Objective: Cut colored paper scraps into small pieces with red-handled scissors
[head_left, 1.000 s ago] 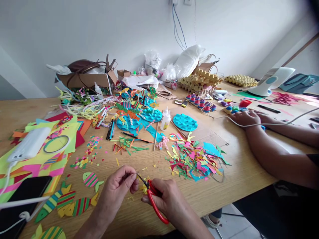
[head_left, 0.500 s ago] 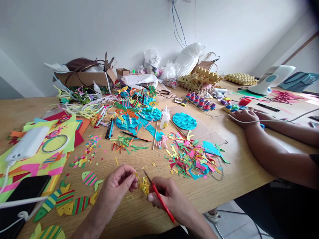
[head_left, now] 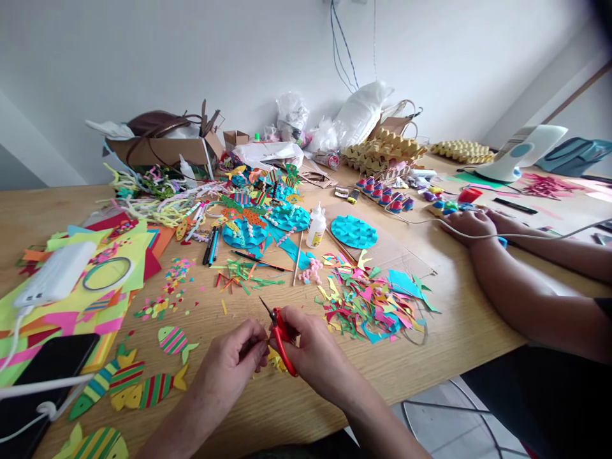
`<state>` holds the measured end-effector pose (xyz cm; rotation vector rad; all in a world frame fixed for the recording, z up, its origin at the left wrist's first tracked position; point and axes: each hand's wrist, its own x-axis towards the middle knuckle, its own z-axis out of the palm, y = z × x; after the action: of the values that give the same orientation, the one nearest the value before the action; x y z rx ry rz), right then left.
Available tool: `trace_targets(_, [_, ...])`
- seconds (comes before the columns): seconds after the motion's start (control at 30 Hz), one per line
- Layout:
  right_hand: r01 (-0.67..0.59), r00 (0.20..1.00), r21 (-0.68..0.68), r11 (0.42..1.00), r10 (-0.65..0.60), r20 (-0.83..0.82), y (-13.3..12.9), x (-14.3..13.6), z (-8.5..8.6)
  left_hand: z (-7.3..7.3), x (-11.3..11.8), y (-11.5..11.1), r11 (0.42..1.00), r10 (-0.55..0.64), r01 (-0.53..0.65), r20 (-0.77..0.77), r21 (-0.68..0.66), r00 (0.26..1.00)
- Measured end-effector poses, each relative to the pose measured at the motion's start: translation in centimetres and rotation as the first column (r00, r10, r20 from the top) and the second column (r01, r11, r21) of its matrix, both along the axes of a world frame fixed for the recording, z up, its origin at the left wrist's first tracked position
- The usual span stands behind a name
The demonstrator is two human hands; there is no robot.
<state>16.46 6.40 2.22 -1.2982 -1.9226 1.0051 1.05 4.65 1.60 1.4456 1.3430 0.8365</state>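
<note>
Scissors (head_left: pixel 283 349) hooked inside curled fingers of right hand (head_left: pixel 310 344), with blades turned outward over table (head_left: pixel 373 370), probably for keeping fingertips free beside left hand (head_left: pixel 239 349), pinched closed, apparently upon small yellow piece (head_left: pixel 268 342), just above yellow scraps (head_left: pixel 277 362), perhaps for collecting waste together.

Head cam looks fwd & down over counter (head_left: pixel 406 357) twd wall (head_left: pixel 191 57); L hand (head_left: pixel 235 357), R hand (head_left: pixel 313 347) close, wall farther.
</note>
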Motion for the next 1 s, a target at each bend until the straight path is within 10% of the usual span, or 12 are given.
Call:
trace_targets(0.33, [0.067,0.862,-0.24,0.968,-0.177,-0.475,0.0,-1.0,-1.3,-0.1,0.3,0.0,0.999,-0.003,0.017,0.27,-0.051,0.963])
trace_targets(0.67, [0.005,0.946,-0.181,0.984,-0.063,-0.318,0.8,-0.4,0.4,0.1,-1.1,0.5,0.991,-0.125,0.126,-0.034,0.036,0.992])
trace_targets(1.0, [0.103,0.928,-0.123,0.987,-0.14,-0.344,0.3,-1.1,-0.3,0.1,-0.1,0.4,0.996,-0.051,0.049,0.022,0.079,0.998])
